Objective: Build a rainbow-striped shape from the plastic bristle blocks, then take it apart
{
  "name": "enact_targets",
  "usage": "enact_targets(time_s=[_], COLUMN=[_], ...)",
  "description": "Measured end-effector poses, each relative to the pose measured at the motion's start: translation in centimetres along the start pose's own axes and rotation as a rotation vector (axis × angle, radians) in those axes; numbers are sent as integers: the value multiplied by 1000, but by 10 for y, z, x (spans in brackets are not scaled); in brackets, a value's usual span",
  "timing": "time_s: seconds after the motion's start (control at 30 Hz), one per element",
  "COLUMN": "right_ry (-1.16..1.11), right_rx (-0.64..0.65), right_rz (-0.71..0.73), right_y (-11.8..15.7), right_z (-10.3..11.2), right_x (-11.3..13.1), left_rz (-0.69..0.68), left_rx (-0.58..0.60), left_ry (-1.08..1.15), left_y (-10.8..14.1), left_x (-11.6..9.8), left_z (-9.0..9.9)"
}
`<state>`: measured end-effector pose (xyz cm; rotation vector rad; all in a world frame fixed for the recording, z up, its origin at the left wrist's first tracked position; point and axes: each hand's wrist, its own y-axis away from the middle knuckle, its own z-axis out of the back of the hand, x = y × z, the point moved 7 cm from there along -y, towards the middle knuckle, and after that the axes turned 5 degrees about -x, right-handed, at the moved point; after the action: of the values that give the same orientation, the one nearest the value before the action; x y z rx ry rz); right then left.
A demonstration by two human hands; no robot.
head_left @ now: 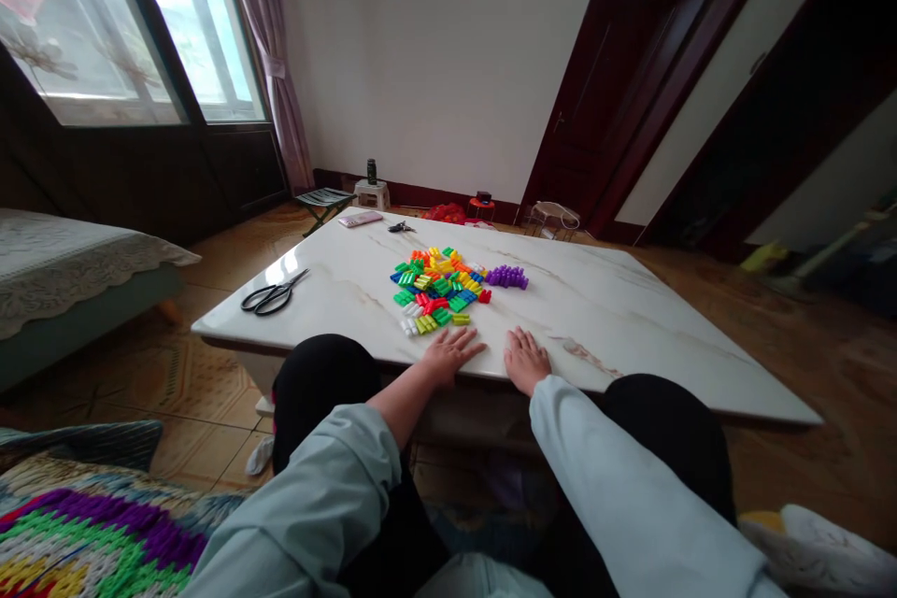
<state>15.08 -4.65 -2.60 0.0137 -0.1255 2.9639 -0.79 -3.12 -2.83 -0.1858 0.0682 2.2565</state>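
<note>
My left hand lies flat at the near edge of the marble-patterned table, fingers stretched out and holding nothing. Just beyond its fingertips spreads a pile of colourful plastic building blocks in green, yellow, red, blue, orange and white. A yellow-green block is the piece closest to that hand. Resting on the edge to the right, my right hand is also empty, its fingers extended on the tabletop. Purple blocks sit together at the right side of the pile, apart from both hands.
Black-handled scissors lie on the table's left part. Toward the far edge are a pink phone and a bunch of keys. Low stools stand behind the table. My knees are against its near side.
</note>
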Motion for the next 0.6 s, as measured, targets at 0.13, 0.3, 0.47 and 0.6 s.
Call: enact_targets(time_s=[0.13, 0.3, 0.47, 0.6], right_ry=[4, 41, 43, -9], right_rx=[18, 68, 183, 304], right_rz=[-41, 2, 163, 306], right_y=[3, 5, -14, -54], right_z=[3, 13, 37, 64], right_x=[6, 17, 18, 7], left_rz=[15, 44, 60, -63], left_rx=[32, 56, 126, 221], left_ry=[-46, -38, 6, 124], left_y=[1, -1, -1, 7], left_x=[-1, -5, -12, -10], left_z=[-2, -2, 6, 30])
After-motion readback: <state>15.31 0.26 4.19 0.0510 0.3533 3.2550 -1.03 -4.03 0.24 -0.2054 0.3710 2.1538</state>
